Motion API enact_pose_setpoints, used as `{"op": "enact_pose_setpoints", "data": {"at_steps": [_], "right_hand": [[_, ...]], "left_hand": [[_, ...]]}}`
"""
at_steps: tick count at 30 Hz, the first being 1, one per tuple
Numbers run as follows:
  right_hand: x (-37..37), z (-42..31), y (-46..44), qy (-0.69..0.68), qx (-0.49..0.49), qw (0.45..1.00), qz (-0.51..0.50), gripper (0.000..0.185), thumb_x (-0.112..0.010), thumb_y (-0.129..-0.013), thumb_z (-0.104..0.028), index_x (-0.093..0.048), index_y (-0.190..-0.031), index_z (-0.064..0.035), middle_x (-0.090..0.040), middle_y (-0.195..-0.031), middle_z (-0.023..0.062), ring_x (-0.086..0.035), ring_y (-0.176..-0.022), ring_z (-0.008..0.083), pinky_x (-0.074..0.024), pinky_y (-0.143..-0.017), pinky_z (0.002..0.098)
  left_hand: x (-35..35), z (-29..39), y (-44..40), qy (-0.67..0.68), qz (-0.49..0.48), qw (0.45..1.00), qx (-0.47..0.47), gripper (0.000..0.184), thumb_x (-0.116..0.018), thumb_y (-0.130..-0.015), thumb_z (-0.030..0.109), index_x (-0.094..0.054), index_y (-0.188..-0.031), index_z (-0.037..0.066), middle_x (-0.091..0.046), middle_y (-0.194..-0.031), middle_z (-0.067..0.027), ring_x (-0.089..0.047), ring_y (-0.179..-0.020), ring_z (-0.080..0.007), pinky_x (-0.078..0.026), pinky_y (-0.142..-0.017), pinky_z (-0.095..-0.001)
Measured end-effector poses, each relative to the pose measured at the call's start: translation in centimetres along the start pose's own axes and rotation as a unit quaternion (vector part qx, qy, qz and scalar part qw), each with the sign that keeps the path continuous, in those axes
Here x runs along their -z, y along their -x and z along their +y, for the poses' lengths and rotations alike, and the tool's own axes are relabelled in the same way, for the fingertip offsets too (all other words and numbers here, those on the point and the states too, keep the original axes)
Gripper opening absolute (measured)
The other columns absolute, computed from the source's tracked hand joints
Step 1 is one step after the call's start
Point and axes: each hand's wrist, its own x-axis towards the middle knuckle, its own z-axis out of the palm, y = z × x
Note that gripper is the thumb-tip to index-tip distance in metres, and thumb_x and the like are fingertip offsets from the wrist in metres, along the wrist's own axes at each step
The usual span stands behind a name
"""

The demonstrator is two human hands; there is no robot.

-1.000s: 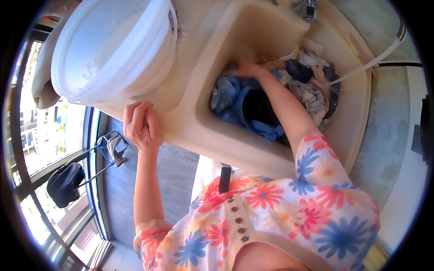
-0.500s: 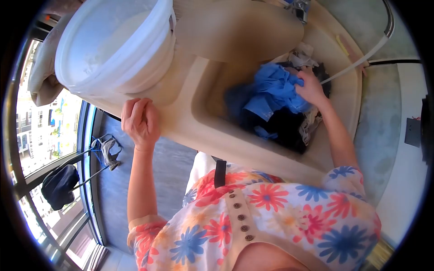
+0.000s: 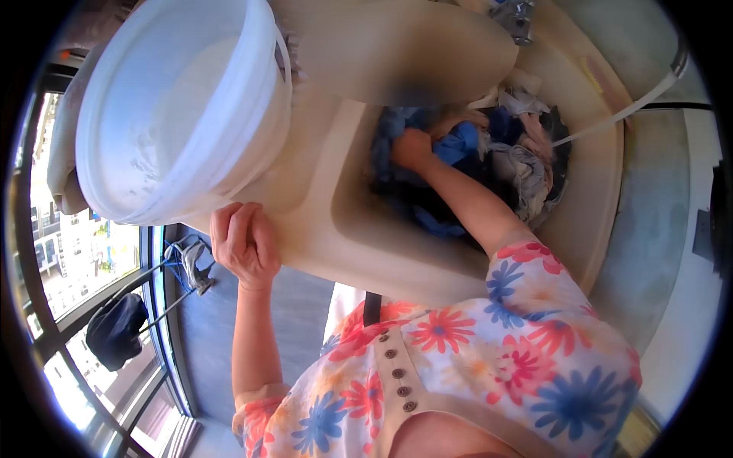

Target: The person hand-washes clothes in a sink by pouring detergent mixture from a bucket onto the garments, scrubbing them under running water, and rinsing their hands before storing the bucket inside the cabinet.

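Beige sink: crumpled blue cloth at right hand, grip unclear; left hand clenched.

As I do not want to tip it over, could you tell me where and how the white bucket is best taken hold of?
Probably hold the white bucket at opposite sides of its rim, coming from above: its mouth is open, and the rim stands out from the wall as a broad lip. The thin handle-like strip toward the sink seems a weaker choice.
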Motion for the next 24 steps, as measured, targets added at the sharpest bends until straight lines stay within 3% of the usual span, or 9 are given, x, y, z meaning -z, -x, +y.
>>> {"op": "enact_pose_setpoints", "data": {"at_steps": [4,6,9,11,13,15,17,22,24], "right_hand": [[4.4,5.4,-1.9,-0.166,0.003,0.985,-0.057,0.042,-0.061,-0.071,-0.037,-0.065,-0.091,-0.0001,-0.064,-0.089,0.0193,-0.062,-0.085,0.0303,-0.0492,-0.075,0.0395],[8.7,9.9,-2.9,-0.376,-0.191,0.903,-0.082,0.046,-0.063,-0.072,-0.039,-0.064,-0.094,0.0016,-0.063,-0.097,0.0209,-0.06,-0.092,0.0314,-0.0466,-0.082,0.0384],[4.9,13.6,-6.3,-0.395,-0.124,0.891,0.187,0.046,-0.063,-0.075,-0.04,-0.063,-0.095,0.0009,-0.062,-0.097,0.0209,-0.059,-0.095,0.0316,-0.0461,-0.08,0.0409],[6.4,3.9,-4.5,-0.247,-0.108,0.934,0.235,0.041,-0.058,-0.078,-0.037,-0.061,-0.097,-0.0003,-0.062,-0.095,0.0202,-0.059,-0.091,0.0334,-0.0467,-0.076,0.0445],[2.1,0.0,-4.5,-0.132,-0.134,0.962,0.199,0.037,-0.053,-0.079,-0.032,-0.057,-0.102,-0.0027,-0.06,-0.095,0.0208,-0.058,-0.091,0.0362,-0.0463,-0.076,0.0473],[1.3,-0.6,-1.4,-0.081,-0.061,0.992,0.076,0.038,-0.054,-0.076,-0.033,-0.057,-0.1,-0.003,-0.059,-0.097,0.0232,-0.057,-0.092,0.0369,-0.0435,-0.081,0.0486],[0.9,-2.1,2.6,0.056,0.049,0.996,0.04,0.04,-0.057,-0.075,-0.032,-0.056,-0.107,-0.0072,-0.056,-0.106,0.0197,-0.053,-0.096,0.0339,-0.0393,-0.082,0.0504],[-0.5,-1.9,10.4,0.037,0.226,0.962,0.152,0.044,-0.054,-0.08,-0.029,-0.05,-0.121,-0.0125,-0.049,-0.111,0.014,-0.039,-0.112,0.0311,-0.0303,-0.089,0.047],[-2.1,-1.3,8.9,0.056,0.196,0.957,0.208,0.043,-0.054,-0.08,-0.03,-0.052,-0.119,-0.0138,-0.051,-0.108,0.014,-0.042,-0.108,0.0312,-0.0324,-0.086,0.0471]], "left_hand": [[0.2,-0.2,-0.2,-0.003,0.0,1.0,-0.012,0.01,-0.055,-0.067,0.0,-0.062,-0.074,0.001,-0.056,-0.072,-0.0106,-0.053,-0.063,-0.0259,-0.042,-0.059,-0.0318],[0.3,-0.2,-0.1,0.0,-0.008,1.0,-0.017,0.011,-0.052,-0.072,-0.001,-0.062,-0.078,-0.001,-0.056,-0.077,-0.0107,-0.054,-0.066,-0.0233,-0.042,-0.06,-0.0292],[0.1,-0.1,-0.1,0.002,-0.008,1.0,-0.021,0.012,-0.051,-0.075,-0.001,-0.062,-0.079,-0.001,-0.057,-0.079,-0.0106,-0.055,-0.067,-0.0223,-0.043,-0.06,-0.0282],[0.0,-0.2,-0.2,0.001,0.002,1.0,-0.019,0.012,-0.052,-0.072,0.0,-0.062,-0.078,-0.001,-0.057,-0.078,-0.0108,-0.054,-0.066,-0.024,-0.043,-0.06,-0.0298],[0.1,0.2,-0.2,0.003,-0.001,1.0,-0.016,0.012,-0.054,-0.067,0.0,-0.062,-0.075,0.0,-0.056,-0.075,-0.0113,-0.053,-0.064,-0.0272,-0.043,-0.06,-0.0328],[0.1,0.1,0.0,0.002,-0.007,1.0,-0.02,0.012,-0.053,-0.068,0.0,-0.062,-0.076,0.0,-0.056,-0.075,-0.0113,-0.054,-0.064,-0.0274,-0.043,-0.059,-0.033],[0.1,0.0,0.0,-0.004,-0.005,1.0,-0.028,0.011,-0.052,-0.072,0.001,-0.062,-0.077,0.0,-0.056,-0.077,-0.0108,-0.054,-0.065,-0.026,-0.043,-0.059,-0.0322],[0.5,-0.3,0.4,0.008,-0.017,0.999,-0.027,0.012,-0.051,-0.079,0.004,-0.062,-0.078,0.0,-0.056,-0.079,-0.0093,-0.054,-0.067,-0.0228,-0.044,-0.059,-0.0299],[0.6,-0.3,0.4,0.005,-0.017,1.0,-0.021,0.012,-0.051,-0.08,0.004,-0.062,-0.077,0.0,-0.056,-0.079,-0.009,-0.054,-0.067,-0.0221,-0.044,-0.06,-0.0301]]}}
